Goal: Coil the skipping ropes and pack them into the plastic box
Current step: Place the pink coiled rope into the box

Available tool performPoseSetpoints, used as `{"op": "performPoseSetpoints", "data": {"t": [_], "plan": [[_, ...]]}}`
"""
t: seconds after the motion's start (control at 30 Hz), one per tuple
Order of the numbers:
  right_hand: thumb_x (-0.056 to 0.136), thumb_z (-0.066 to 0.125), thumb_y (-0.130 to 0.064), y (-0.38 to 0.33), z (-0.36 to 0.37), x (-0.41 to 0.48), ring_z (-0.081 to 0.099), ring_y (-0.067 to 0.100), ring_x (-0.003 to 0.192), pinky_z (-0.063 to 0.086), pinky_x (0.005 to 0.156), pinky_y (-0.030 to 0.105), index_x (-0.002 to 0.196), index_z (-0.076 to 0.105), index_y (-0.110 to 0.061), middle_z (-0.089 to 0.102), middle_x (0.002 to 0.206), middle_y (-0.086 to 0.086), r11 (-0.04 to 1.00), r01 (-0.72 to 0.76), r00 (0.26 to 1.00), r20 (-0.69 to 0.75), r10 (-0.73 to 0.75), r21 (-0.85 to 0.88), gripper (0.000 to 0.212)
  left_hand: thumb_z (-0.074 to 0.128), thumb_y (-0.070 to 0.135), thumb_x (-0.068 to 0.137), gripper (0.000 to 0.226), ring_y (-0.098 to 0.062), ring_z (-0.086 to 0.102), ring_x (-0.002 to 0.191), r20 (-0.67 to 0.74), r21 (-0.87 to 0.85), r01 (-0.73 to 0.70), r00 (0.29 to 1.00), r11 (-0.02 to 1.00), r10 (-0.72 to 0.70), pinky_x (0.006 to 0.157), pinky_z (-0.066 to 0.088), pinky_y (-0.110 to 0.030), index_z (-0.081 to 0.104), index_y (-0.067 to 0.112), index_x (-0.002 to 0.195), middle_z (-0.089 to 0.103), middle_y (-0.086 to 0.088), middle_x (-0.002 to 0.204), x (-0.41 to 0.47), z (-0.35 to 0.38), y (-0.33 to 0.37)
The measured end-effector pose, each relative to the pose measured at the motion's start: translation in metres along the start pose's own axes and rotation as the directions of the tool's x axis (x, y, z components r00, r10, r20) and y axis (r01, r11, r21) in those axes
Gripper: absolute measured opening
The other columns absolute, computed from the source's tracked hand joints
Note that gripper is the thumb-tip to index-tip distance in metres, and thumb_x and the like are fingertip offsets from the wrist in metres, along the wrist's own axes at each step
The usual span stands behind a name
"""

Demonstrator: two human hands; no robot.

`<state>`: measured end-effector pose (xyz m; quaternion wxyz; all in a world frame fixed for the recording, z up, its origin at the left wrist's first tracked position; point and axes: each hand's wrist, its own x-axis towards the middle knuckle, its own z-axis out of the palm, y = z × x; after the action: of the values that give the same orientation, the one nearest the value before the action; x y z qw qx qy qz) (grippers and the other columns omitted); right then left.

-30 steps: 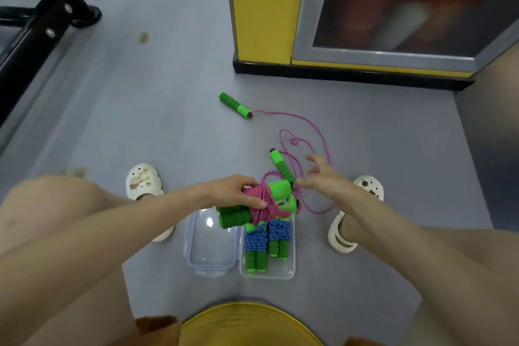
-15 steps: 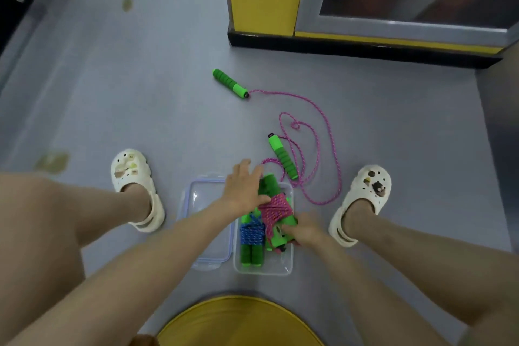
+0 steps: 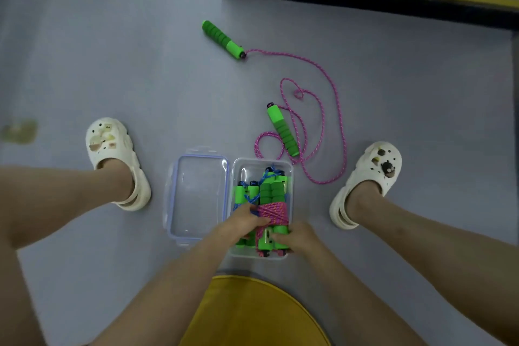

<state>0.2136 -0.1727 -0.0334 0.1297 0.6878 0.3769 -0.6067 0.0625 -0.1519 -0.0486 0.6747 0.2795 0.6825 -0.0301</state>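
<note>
A coiled pink skipping rope with green foam handles (image 3: 273,212) lies lengthwise in the right half of a clear rectangular plastic box (image 3: 291,177) that stands on the grey floor (image 3: 112,50) between the person's feet. Beside it, in the left half of the box, lies a blue skipping rope wound round green handles (image 3: 243,194).

The left hand (image 3: 242,226) reaches in from the near left. Its fingers are held close together and bent against the left side of the pink winding. The right hand (image 3: 299,237) grips the near ends of the pink rope's handles with its fingers curled round them.

The box's clear lid with a lilac rim (image 3: 200,196) lies flat, touching the box's left side. A second, loose pink skipping rope (image 3: 323,118) lies in loops on the floor beyond the box, its two green handles well apart. One loop lies just beside the box's far right corner.

White clogs are on the left foot (image 3: 113,149) and the right foot (image 3: 370,177). A round yellow seat (image 3: 252,314) shows at the bottom edge.
</note>
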Motion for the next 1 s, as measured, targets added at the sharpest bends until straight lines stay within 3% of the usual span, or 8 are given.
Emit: {"op": "performPoseSetpoints", "data": {"t": [0.1, 0.23, 0.37, 0.5, 0.57, 0.67, 0.87, 1.0], "plan": [[0.088, 0.064, -0.031, 0.0, 0.001, 0.0, 0.056, 0.013, 0.058, 0.035, 0.043, 0.013, 0.059, 0.044, -0.023, 0.063, 0.075, 0.007, 0.972, 0.036, 0.999, 0.029, -0.03, -0.232, 0.036, 0.071, 0.01, 0.084, 0.045, -0.022, 0.058, 0.093, -0.081, 0.004, -0.03, 0.996, 1.0, 0.03, 0.087, 0.05, -0.036, 0.048, 0.003, 0.122, 0.06, -0.013, 0.112, 0.005, 0.012, -0.011], [0.088, 0.062, -0.035, -0.003, 0.002, 0.008, 0.065, 0.026, 0.089, 0.038, 0.061, 0.026, 0.089, 0.065, -0.009, 0.064, 0.089, 0.01, 0.954, 0.052, 0.988, -0.121, -0.091, -0.296, 0.026, 0.066, 0.011, 0.087, 0.034, -0.017, 0.054, 0.09, -0.204, 0.105, -0.106, 0.971, 0.989, 0.126, 0.08, 0.046, -0.029, 0.049, 0.003, 0.116, 0.059, -0.009, 0.104, 0.008, 0.025, -0.014], [0.087, 0.058, -0.017, -0.005, 0.0, 0.01, 0.062, 0.025, 0.093, 0.047, 0.073, 0.032, 0.094, 0.061, -0.017, 0.065, 0.097, 0.007, 0.928, 0.172, 0.953, -0.185, -0.242, -0.33, 0.007, 0.058, 0.01, 0.092, 0.024, -0.019, 0.052, 0.091, -0.265, 0.155, -0.115, 0.952, 0.981, 0.154, 0.082, 0.043, -0.031, 0.051, 0.003, 0.114, 0.061, -0.013, 0.11, 0.01, 0.031, -0.012], [0.08, 0.059, 0.003, 0.001, 0.0, 0.015, 0.034, 0.031, 0.135, 0.036, 0.103, 0.039, 0.145, 0.03, -0.008, 0.031, 0.149, 0.013, 0.71, 0.289, 0.797, -0.249, -0.55, -0.642, 0.072, 0.057, 0.009, 0.092, 0.024, -0.024, 0.057, 0.103, -0.252, 0.188, -0.111, 0.955, 0.976, 0.157, 0.085, 0.044, -0.031, 0.053, 0.005, 0.115, 0.062, -0.011, 0.112, 0.014, 0.029, -0.015], [0.086, 0.063, -0.014, 0.002, 0.0, 0.016, 0.003, 0.027, 0.147, 0.014, 0.117, 0.042, 0.151, 0.004, -0.01, -0.003, 0.16, 0.01, 0.568, 0.286, 0.819, -0.11, -0.563, -0.772, 0.088, 0.058, 0.01, 0.091, 0.024, -0.023, 0.057, 0.101, -0.245, 0.218, -0.108, 0.956, 0.97, 0.161, 0.084, 0.044, -0.029, 0.054, 0.005, 0.114, 0.062, -0.011, 0.111, 0.016, 0.027, -0.015], [0.087, 0.064, -0.031, 0.004, 0.0, 0.026, -0.011, 0.026, 0.146, -0.002, 0.117, 0.046, 0.149, -0.009, -0.007, -0.018, 0.157, 0.012, 0.435, 0.204, 0.875, -0.036, -0.483, -0.877, 0.099, 0.06, 0.009, 0.091, 0.025, -0.023, 0.057, 0.102, -0.248, 0.232, -0.106, 0.955, 0.967, 0.165, 0.083, 0.042, -0.027, 0.055, 0.004, 0.115, 0.063, -0.012, 0.113, 0.019, 0.027, -0.015], [0.09, 0.056, -0.016, 0.007, 0.002, 0.04, -0.003, 0.029, 0.147, -0.009, 0.112, 0.048, 0.15, -0.003, -0.004, -0.01, 0.158, 0.017, 0.309, 0.165, 0.805, -0.053, -0.59, -0.936, 0.085, 0.06, 0.008, 0.091, 0.027, -0.025, 0.057, 0.109, -0.232, 0.225, -0.126, 0.956, 0.966, 0.179, 0.092, 0.043, -0.029, 0.055, 0.002, 0.117, 0.062, -0.015, 0.118, 0.025, 0.026, -0.017], [0.095, 0.043, -0.011, 0.004, 0.008, 0.037, -0.003, 0.029, 0.146, -0.003, 0.115, 0.046, 0.15, -0.004, -0.004, -0.01, 0.158, 0.016, 0.321, 0.156, 0.797, -0.073, -0.599, -0.934, 0.072, 0.062, 0.013, 0.091, 0.028, -0.025, 0.057, 0.104, -0.252, 0.262, -0.11, 0.951, 0.959, 0.178, 0.08, 0.04, -0.025, 0.051, 0.002, 0.115, 0.062, -0.013, 0.114, 0.024, 0.024, -0.018]]}}
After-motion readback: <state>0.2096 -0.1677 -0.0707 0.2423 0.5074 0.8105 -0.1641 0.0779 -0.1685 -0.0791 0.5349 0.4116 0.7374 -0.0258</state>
